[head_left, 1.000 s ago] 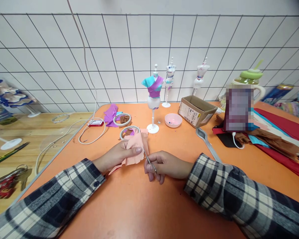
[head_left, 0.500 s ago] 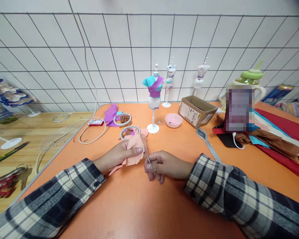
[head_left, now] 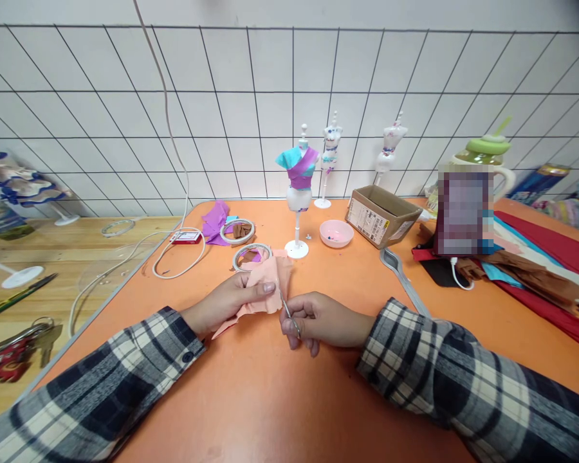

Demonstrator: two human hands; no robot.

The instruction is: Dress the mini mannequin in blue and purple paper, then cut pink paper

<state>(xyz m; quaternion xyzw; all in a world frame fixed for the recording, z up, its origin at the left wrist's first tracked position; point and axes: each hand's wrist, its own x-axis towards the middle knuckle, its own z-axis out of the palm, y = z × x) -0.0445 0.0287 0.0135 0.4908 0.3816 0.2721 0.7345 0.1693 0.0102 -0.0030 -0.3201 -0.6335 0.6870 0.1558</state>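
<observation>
My left hand (head_left: 236,297) pinches a piece of peach crepe paper (head_left: 263,289) between thumb and fingers, over the middle of the orange table. Small metal scissors (head_left: 289,314) are held in my right hand (head_left: 313,319), thumb and fingers around the handles. Their blades point up and away, against the right part of the paper, and the tips are partly hidden by it. Just beyond the paper stands a small white mannequin (head_left: 298,197) wrapped in turquoise and purple paper. A tape roll (head_left: 236,259) lies behind my left hand.
Another tape roll (head_left: 244,240) and purple paper (head_left: 215,222) lie at the back left. A pink bowl (head_left: 336,234), a cardboard box (head_left: 382,218) and a blurred phone (head_left: 464,212) stand to the right. Colored paper strips (head_left: 531,276) lie far right; a white cable (head_left: 157,260) and keys (head_left: 24,347) left.
The right part of the peach paper has spread out to the right, past the scissors' blades. Both hands have stayed nearly in place.
</observation>
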